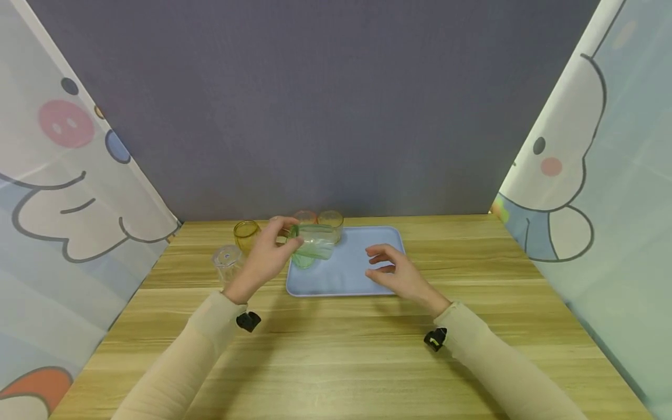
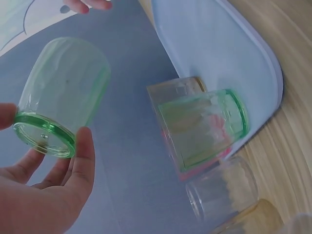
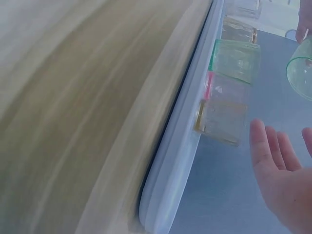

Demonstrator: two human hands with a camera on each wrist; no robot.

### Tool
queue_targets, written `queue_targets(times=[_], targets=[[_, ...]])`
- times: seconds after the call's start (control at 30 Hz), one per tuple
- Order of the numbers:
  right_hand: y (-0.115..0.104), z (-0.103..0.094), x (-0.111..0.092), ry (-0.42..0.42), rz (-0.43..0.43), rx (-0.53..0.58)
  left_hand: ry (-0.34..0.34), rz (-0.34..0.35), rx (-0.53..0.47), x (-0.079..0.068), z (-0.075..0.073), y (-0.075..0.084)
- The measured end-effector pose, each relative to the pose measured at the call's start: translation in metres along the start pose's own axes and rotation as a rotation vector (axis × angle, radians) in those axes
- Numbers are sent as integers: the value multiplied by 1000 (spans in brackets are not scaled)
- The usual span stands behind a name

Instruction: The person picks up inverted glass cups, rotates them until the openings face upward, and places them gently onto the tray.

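Note:
My left hand (image 1: 265,256) grips a green-tinted drinking glass (image 1: 317,240) by its base, fingers and thumb around the thick green bottom. The glass lies sideways in the air over the left part of a light blue tray (image 1: 357,274), its mouth toward the right hand. Over the tray's right side hovers my right hand (image 1: 401,277), fingers relaxed and apart, nothing in them. Standing on the tray at its left end are another green glass (image 2: 204,129), a pink glass (image 3: 226,87) and a pale amber glass (image 3: 222,122). The held glass partly covers them in the head view.
Left of the tray, an amber glass (image 1: 244,232) and a clear faceted glass (image 1: 227,256) stand on the wooden table (image 1: 336,350). Another clear glass (image 2: 222,187) shows near the tray in the left wrist view. A dark grey panel (image 1: 336,111) rises behind the table.

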State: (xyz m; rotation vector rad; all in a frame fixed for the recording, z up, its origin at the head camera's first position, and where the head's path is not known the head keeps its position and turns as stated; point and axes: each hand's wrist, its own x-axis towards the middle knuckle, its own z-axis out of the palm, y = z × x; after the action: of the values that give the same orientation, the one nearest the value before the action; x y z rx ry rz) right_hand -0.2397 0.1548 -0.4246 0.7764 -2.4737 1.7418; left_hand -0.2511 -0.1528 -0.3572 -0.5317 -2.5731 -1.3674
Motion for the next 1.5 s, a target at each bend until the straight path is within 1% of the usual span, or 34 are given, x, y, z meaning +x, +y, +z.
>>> queue_targets(times=[0.1,0.37,0.43,0.5,0.67,0.8,1.0,1.07,1.23,1.33,1.5], targets=[[0,1,3,9,-5,56,-4,-8,-24,-2,1,2],[-18,2,5,10,4,147,-47,-56,-88,-10,7,2],[-19,2,6,13,-3,153,-53,-58,-108,-12,10,1],[-15,3,7,16,-6,158,-55,-63,-129,-14,13,1],[-8,4,7,17,-25,166,-69,-35,-187,-17,19,-1],[-8,5,8,15,-41,186,-66,-15,-211,-17,23,0],[-11,7,6,13,-28,197,-82,-20,-226,-16,28,1],[-13,8,7,6,-19,205,-82,-22,-244,-15,29,-2],[-17,10,9,-8,-26,226,-74,-22,-286,-15,29,-5],[-18,11,9,2,-36,224,-93,-43,-318,-16,29,-4],[-16,11,10,9,-71,227,-126,-99,-412,-18,31,0]])
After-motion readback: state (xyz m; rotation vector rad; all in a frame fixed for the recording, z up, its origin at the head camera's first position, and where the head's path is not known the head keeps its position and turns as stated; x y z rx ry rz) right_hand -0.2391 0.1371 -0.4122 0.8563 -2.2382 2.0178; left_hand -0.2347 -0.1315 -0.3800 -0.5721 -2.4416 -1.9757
